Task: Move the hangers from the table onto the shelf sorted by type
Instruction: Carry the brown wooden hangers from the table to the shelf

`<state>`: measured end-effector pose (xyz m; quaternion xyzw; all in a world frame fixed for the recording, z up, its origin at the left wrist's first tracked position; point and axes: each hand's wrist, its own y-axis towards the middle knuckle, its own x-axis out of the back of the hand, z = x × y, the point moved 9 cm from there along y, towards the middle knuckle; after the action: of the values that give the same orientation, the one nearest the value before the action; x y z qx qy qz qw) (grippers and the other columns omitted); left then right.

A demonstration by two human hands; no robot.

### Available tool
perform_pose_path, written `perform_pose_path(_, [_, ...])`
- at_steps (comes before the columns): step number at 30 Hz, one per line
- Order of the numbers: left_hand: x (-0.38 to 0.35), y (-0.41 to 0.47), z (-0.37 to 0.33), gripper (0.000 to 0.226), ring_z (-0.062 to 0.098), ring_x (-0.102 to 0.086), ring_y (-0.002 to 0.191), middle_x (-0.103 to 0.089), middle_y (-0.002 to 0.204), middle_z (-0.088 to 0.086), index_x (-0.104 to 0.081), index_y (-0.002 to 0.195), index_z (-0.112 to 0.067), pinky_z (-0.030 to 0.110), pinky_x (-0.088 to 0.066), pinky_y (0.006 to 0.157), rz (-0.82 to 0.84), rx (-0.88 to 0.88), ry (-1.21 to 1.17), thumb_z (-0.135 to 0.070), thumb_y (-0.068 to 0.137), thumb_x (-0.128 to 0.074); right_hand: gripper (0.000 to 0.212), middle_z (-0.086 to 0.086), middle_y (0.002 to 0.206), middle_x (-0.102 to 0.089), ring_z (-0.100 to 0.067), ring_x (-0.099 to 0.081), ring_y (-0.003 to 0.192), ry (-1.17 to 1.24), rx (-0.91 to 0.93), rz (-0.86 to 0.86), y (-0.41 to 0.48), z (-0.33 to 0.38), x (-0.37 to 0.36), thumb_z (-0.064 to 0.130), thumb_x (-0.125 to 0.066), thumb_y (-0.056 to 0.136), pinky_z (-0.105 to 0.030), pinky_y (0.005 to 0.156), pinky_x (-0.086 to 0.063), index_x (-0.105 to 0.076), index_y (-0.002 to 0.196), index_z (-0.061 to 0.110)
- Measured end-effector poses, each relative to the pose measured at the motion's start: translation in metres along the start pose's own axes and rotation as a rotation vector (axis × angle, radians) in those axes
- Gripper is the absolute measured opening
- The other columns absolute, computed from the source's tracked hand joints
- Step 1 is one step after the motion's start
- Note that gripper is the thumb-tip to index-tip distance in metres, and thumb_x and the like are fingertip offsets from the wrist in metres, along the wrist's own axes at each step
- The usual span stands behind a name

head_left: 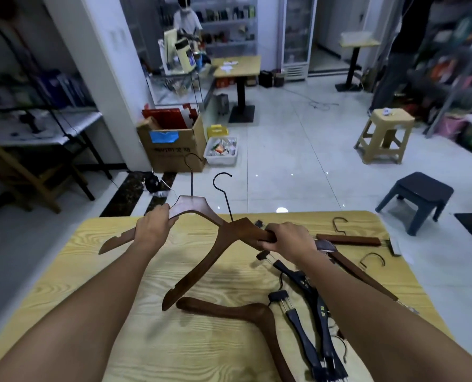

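My left hand [154, 225] grips one arm of a brown wooden coat hanger [193, 204], held above the far left of the yellow table [113, 277]. My right hand [287, 240] grips the right arm of a second brown wooden coat hanger [218, 257], whose black hook points up. A third brown coat hanger [246, 315] lies flat near the table's front. Several dark blue clip hangers [312, 301] lie piled under my right forearm. Brown wooden clip bars [349, 239] with metal hooks lie at the far right of the table.
A cardboard box [171, 144] and a white bin [221, 151] stand on the floor beyond the table. A beige stool [385, 135] and a dark stool [419, 199] stand at the right. A metal shelf [36, 117] is at the left, a person at the back.
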<state>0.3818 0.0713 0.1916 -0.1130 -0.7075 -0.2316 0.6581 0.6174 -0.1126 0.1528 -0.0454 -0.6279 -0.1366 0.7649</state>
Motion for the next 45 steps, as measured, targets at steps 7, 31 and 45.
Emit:
perform_pose_path(7, [0.056, -0.015, 0.011, 0.031, 0.034, -0.061, 0.098, -0.062, 0.105, 0.013, -0.050, 0.105, -0.005, 0.040, -0.046, 0.076, -0.021, 0.080, 0.055, -0.035, 0.097, -0.046, 0.032, 0.002, 0.083, -0.067, -0.022, -0.064, 0.082, 0.028, 0.054, -0.101, -0.002, 0.022, 0.048, 0.055, -0.055, 0.086, -0.028, 0.061, -0.034, -0.060, 0.094, 0.025])
perform_pose_path(31, [0.199, -0.250, 0.133, 0.022, 0.034, -0.059, 0.099, -0.061, 0.105, 0.011, -0.044, 0.100, -0.011, 0.037, -0.040, 0.073, -0.148, 0.401, 0.075, -0.032, 0.097, -0.047, 0.029, 0.005, 0.072, -0.058, -0.023, -0.062, 0.077, 0.081, 0.392, -0.188, -0.101, 0.203, 0.117, 0.057, -0.059, 0.084, -0.029, 0.060, -0.034, -0.055, 0.084, 0.028])
perform_pose_path(45, [0.286, -0.430, 0.217, 0.024, 0.034, -0.060, 0.095, -0.062, 0.105, 0.014, -0.046, 0.107, -0.009, 0.041, -0.047, 0.078, -0.250, 0.675, 0.115, -0.031, 0.099, -0.043, 0.031, -0.003, 0.080, -0.067, -0.029, -0.065, 0.079, 0.127, 0.802, -0.205, -0.188, 0.379, 0.130, 0.054, -0.057, 0.084, -0.030, 0.058, -0.037, -0.057, 0.085, 0.022])
